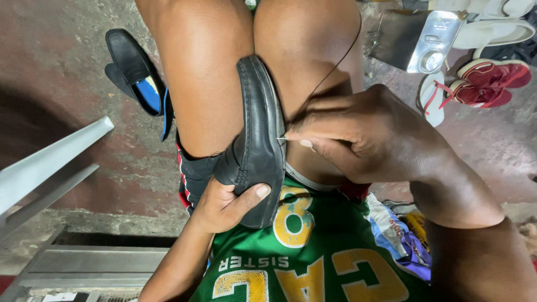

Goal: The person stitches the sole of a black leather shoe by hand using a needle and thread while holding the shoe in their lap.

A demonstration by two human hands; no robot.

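Stained concrete floor [67,84] with a black shoe [134,70], red sandals [489,78], white slippers [492,31].

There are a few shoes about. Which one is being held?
The black loafer clamped between the knees: the left hand grips its heel end. The other black shoe and the red ones lie untouched on the floor.

Black leather, green jersey, red floor

The loafer [258,140] is black with a grey sole edge; its mate [134,70] is black with a blue insole. The jersey [313,257] is green with yellow lettering. The sneakers [492,78] are dark red, the sandal [433,98] white, the floor [56,84] reddish-brown.
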